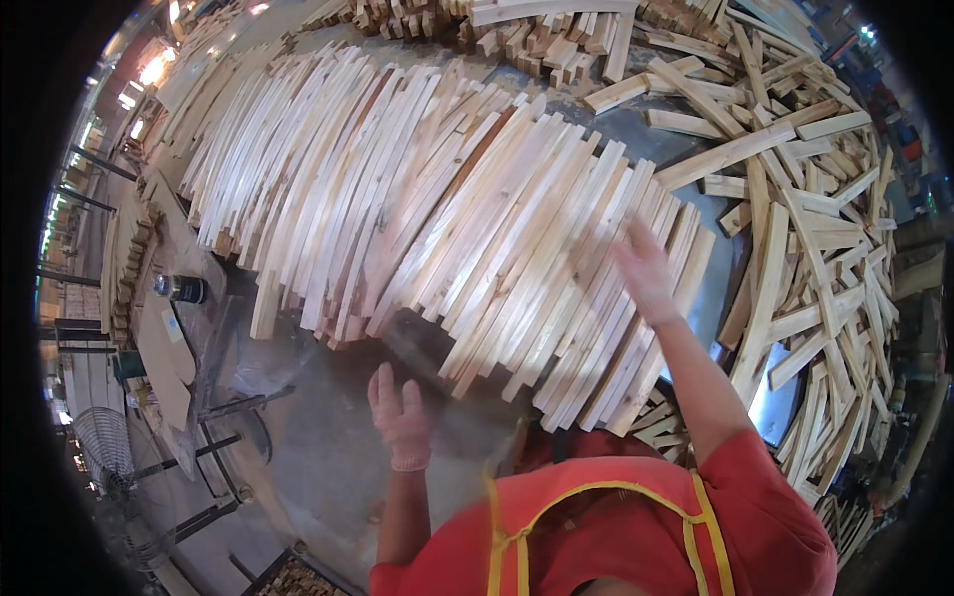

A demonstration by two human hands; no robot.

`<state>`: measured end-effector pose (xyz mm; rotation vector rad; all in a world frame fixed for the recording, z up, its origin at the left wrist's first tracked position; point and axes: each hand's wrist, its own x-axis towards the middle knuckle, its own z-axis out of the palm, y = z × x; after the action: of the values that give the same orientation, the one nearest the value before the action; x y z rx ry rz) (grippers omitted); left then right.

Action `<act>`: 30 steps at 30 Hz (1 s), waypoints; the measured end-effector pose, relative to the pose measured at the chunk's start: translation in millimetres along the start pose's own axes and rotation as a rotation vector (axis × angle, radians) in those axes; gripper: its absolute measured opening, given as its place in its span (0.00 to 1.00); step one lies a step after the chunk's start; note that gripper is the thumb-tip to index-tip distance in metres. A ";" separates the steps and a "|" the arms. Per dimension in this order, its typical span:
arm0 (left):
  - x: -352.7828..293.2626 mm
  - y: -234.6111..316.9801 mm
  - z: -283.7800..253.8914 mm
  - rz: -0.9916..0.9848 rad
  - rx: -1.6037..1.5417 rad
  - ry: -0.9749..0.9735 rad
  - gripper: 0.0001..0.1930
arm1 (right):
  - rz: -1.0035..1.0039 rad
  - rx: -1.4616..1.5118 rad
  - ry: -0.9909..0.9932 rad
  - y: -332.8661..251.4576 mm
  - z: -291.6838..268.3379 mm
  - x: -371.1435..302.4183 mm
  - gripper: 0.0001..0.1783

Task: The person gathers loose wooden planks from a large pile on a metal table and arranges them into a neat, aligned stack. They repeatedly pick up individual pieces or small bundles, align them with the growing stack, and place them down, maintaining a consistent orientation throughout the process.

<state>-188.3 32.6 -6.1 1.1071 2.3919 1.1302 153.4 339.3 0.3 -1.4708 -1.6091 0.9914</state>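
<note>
A wide layer of pale wooden strips (537, 228) lies side by side, slanting across the middle of the view. Over its right part is my right hand (644, 273), blurred by motion; its fingers are smeared, and I cannot tell if they touch or grip a strip. My left hand (400, 422), in a light glove, is held just short of the strips' near ends. Its fingers are raised and apart, with nothing in them. Two reddish-brown strips stand out among the pale ones, one of them a dark strip (485, 142) near the middle.
A loose heap of wooden pieces (795, 219) crisscrosses on the right. Stacked blocks (556, 45) stand at the far side. On the left are a black cylindrical container (181, 288), a wire-guarded fan (102, 447) and a metal frame (214, 447). A box of small wood pieces (303, 576) sits at the lower edge.
</note>
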 end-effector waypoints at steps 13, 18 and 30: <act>-50.6 29.4 81.9 -0.729 -0.966 -0.450 0.19 | 0.452 0.198 0.147 65.3 -80.3 -100.5 0.52; -80.7 130.7 76.0 -0.618 -0.593 -0.931 0.21 | 0.410 -0.252 -0.162 117.2 -153.2 -83.8 0.52; -51.0 184.2 160.7 -0.290 -0.640 -0.900 0.56 | 0.663 0.326 -0.304 85.1 -193.6 -58.1 0.29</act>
<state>26.9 156.0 22.5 0.7617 1.3054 0.9072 368.7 298.2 7.5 -1.7068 -1.0696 1.8265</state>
